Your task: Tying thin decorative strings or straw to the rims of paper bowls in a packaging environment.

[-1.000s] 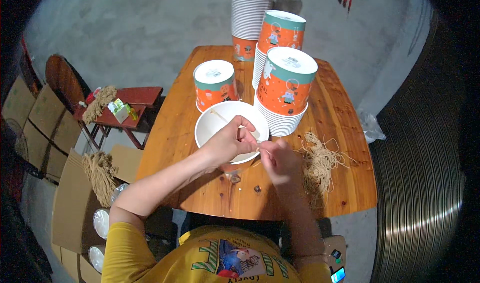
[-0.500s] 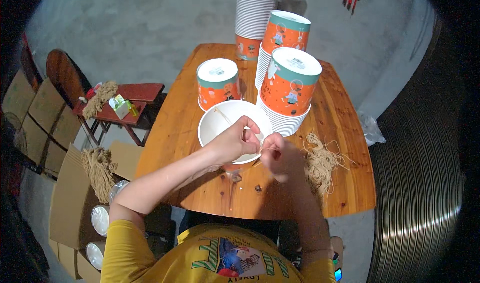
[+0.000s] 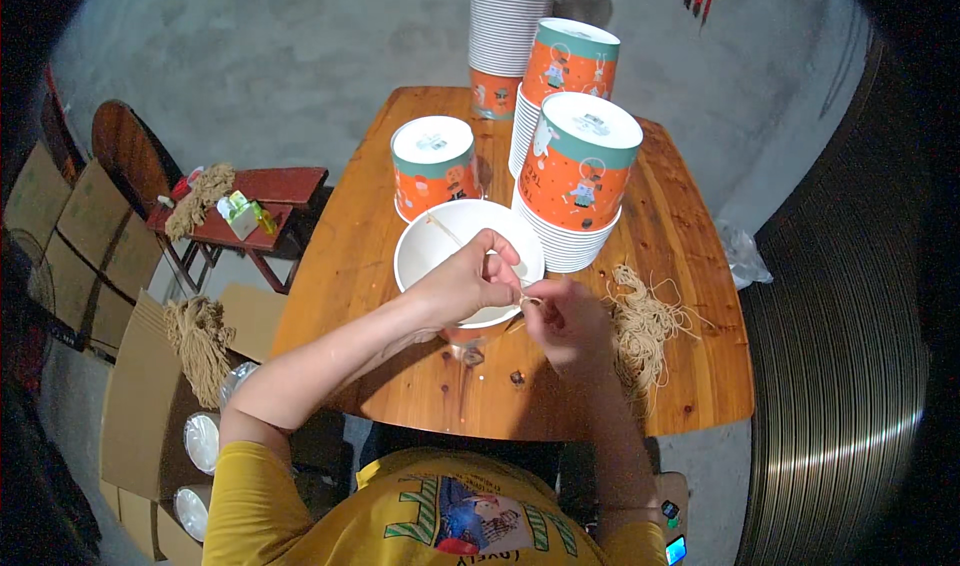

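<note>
A passage is left along the tabletop's [image 3: 345, 286] left edge and at its near left corner. The far side is blocked by stacked cups [image 3: 580, 181], the right edge is partly taken by a string heap [image 3: 643, 331], and the middle is filled by a bowl [image 3: 425, 256]. Any gap beneath the left hand [image 3: 465, 284] and right hand [image 3: 568, 324] can hardly be judged.

Open tub [image 3: 420, 254]: on table [image 3: 690, 216], clock centre; cord [image 3: 440, 228] inside, 11 o'clock
Upturned tub [image 3: 433, 174]: 11 o'clock, just behind
Near tub stack [image 3: 575, 191]: 2 o'clock
Twine pile [image 3: 641, 331]: 4 o'clock, on table
Bench [image 3: 292, 182]: 9–10 o'clock, off table
Carton [image 3: 140, 406]: 8 o'clock
</note>
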